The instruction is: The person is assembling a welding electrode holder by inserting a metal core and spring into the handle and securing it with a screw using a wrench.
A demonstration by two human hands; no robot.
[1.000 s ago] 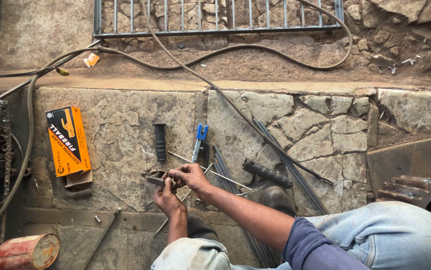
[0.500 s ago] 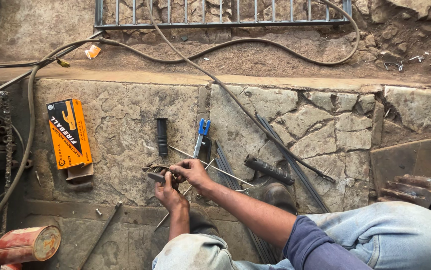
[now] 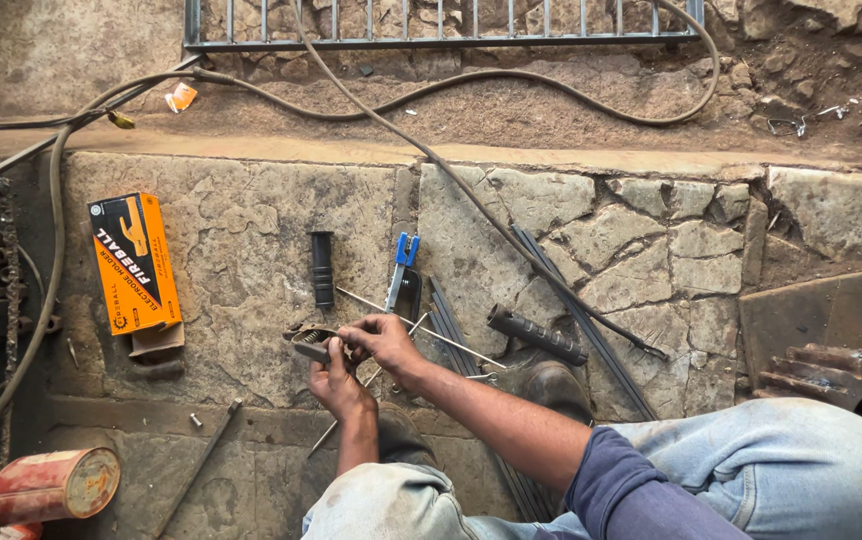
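While pinched between left hand [image 3: 336, 378] fingers, electrode holder [image 3: 309, 342] sticking out past fingertips, right hand [image 3: 383, 338] fingers closed on its near end.

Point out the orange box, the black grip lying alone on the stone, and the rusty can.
orange box [image 3: 135, 262], head view, middle of its printed top face.
black grip [image 3: 323, 269], head view, middle of its ribbed length.
rusty can [image 3: 52, 485], head view, its side wall.

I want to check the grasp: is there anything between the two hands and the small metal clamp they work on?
Nothing visible does. The left hand and the right hand both touch the small metal clamp directly on the stone slab. Thin rods lie beside the hands, not between them and the clamp.
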